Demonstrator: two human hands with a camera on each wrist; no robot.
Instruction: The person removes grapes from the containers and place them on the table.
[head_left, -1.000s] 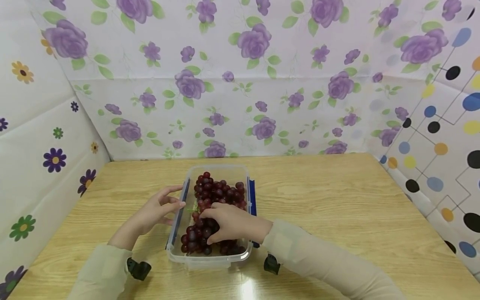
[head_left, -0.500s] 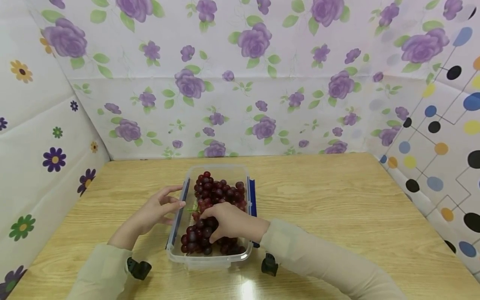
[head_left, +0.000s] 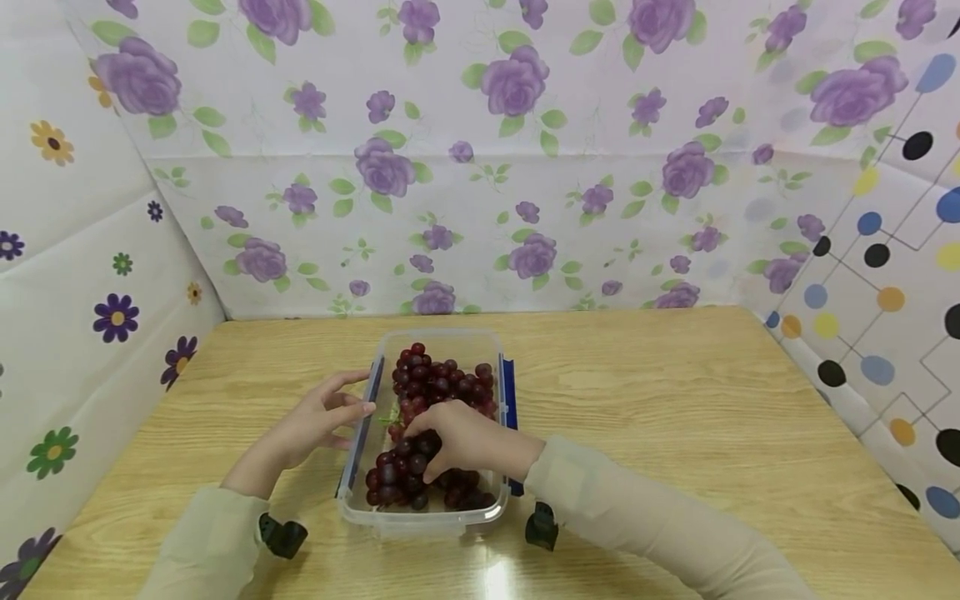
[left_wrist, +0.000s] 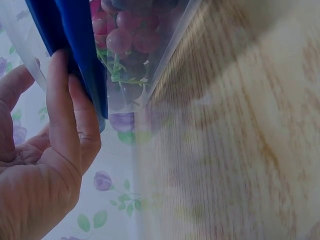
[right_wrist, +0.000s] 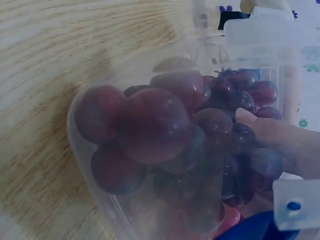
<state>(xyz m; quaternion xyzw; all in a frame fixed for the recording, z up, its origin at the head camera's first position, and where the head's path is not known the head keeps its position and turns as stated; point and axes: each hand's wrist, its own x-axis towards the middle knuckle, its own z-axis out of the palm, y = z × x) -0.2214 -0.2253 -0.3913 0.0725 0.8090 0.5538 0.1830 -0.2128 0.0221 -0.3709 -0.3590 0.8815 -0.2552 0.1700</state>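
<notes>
A clear plastic box [head_left: 420,522] with blue side latches stands on the wooden table, holding a bunch of dark red grapes [head_left: 438,383]. My left hand [head_left: 358,396] rests at the box's left side. Its straight fingers [left_wrist: 65,125] lie against the left blue latch [left_wrist: 75,50], with the thumb above the rim. My right hand [head_left: 418,454] reaches into the box from the right. Its fingers curl round grapes in the middle of the bunch, and one fingertip [right_wrist: 270,132] presses on the grapes [right_wrist: 150,120]. The near grapes sit against the box wall [right_wrist: 100,200].
The wooden table [head_left: 675,417] is closed in by flowered sheets at the back and left and a dotted sheet at the right. Black wrist mounts [head_left: 281,533] [head_left: 542,527] sit on both sleeves near the front edge. The right blue latch [head_left: 510,392] hangs down the box's side.
The right hand's fingers have curled slightly deeper into the grapes. The left hand has stayed on the left latch, and the box has not moved.
</notes>
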